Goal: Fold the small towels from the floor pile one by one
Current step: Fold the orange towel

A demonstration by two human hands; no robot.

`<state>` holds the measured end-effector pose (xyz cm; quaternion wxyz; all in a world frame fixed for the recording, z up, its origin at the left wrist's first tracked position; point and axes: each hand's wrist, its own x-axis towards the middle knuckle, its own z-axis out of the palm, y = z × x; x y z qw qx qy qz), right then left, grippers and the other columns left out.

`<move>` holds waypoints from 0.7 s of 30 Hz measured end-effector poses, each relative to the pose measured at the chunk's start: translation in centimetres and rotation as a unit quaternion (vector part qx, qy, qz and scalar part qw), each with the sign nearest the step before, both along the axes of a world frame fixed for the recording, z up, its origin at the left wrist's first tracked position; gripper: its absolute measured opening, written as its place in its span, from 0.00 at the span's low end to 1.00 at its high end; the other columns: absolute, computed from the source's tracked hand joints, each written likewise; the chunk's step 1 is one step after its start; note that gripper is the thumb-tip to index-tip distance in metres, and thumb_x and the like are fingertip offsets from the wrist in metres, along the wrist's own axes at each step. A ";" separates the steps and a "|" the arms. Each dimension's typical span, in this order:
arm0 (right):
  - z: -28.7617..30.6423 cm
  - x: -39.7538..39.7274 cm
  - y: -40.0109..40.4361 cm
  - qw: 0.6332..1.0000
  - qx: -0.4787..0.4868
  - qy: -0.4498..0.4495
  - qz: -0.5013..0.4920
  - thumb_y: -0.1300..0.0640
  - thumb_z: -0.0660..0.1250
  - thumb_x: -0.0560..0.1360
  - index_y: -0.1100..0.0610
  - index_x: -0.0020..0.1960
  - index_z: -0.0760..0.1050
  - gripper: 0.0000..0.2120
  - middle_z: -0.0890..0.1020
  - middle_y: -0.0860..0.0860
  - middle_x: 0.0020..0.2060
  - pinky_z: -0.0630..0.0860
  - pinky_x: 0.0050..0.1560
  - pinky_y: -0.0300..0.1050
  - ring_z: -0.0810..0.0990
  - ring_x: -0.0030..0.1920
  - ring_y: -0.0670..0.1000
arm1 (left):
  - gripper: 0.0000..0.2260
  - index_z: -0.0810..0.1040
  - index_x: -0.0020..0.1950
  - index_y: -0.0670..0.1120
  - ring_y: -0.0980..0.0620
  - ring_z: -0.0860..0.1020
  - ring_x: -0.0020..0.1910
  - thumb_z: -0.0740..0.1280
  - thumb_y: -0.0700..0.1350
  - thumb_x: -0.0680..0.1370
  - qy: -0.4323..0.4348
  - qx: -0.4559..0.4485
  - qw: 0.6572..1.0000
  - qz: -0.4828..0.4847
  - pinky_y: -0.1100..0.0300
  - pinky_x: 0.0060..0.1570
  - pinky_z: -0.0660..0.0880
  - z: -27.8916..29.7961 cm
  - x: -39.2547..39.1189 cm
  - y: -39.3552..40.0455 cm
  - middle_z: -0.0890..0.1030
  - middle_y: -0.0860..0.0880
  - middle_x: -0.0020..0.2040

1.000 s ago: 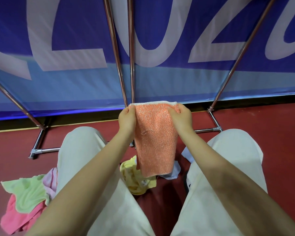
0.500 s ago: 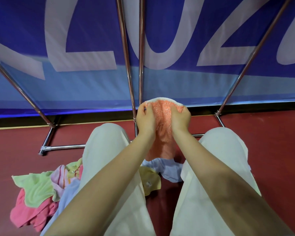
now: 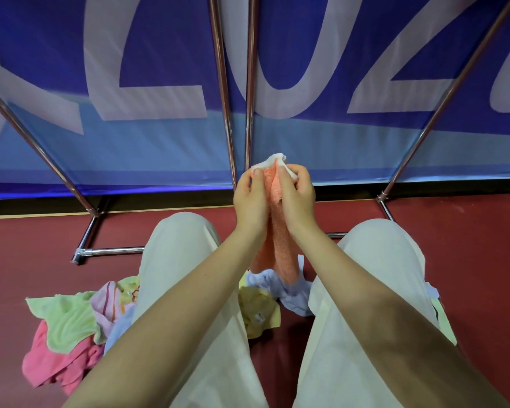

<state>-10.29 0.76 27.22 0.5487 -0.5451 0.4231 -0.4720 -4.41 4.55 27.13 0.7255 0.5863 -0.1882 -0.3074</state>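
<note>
An orange towel with a white top hem hangs folded lengthwise in the air between my knees. My left hand and my right hand are side by side, almost touching, each pinching a top corner of it. The towel's lower end dangles just above a pale blue towel and a yellow towel lying on the red floor between my legs. A pile of green, pink and striped towels lies on the floor left of my left leg.
A blue banner on chrome poles stands straight ahead, its metal feet resting on the red floor. My legs in cream trousers spread to either side. Another cloth edge shows beside my right leg.
My hands have come together from a towel's width apart, folding the orange towel in half lengthwise. The view has shifted slightly, showing more of the left pile.
</note>
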 end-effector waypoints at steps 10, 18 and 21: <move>0.4 -0.7 0.3 0.999 -0.033 -0.013 0.038 0.58 0.59 0.80 0.56 0.51 0.76 0.07 0.80 0.48 0.39 0.75 0.44 0.40 0.78 0.39 0.44 | 0.15 0.81 0.56 0.41 0.50 0.81 0.51 0.58 0.47 0.83 0.016 -0.006 0.998 -0.060 0.58 0.52 0.77 0.0 0.5 0.5 0.84 0.43 0.53; -0.2 -1.9 -0.6 0.972 -0.200 0.116 0.034 0.64 0.66 0.74 0.50 0.48 0.82 0.11 0.78 0.52 0.45 0.73 0.51 0.42 0.76 0.50 0.51 | 0.15 0.81 0.61 0.43 0.48 0.79 0.60 0.58 0.45 0.82 0.038 -0.026 0.991 -0.127 0.54 0.62 0.75 0.4 1.3 1.2 0.83 0.46 0.58; -0.4 -2.2 -0.9 0.969 -0.217 0.118 -0.001 0.61 0.68 0.73 0.47 0.46 0.77 0.08 0.74 0.47 0.46 0.74 0.54 0.50 0.75 0.53 0.51 | 0.17 0.81 0.60 0.42 0.45 0.79 0.61 0.58 0.50 0.81 0.035 -0.003 0.991 -0.126 0.47 0.66 0.73 -0.1 1.6 1.1 0.83 0.44 0.58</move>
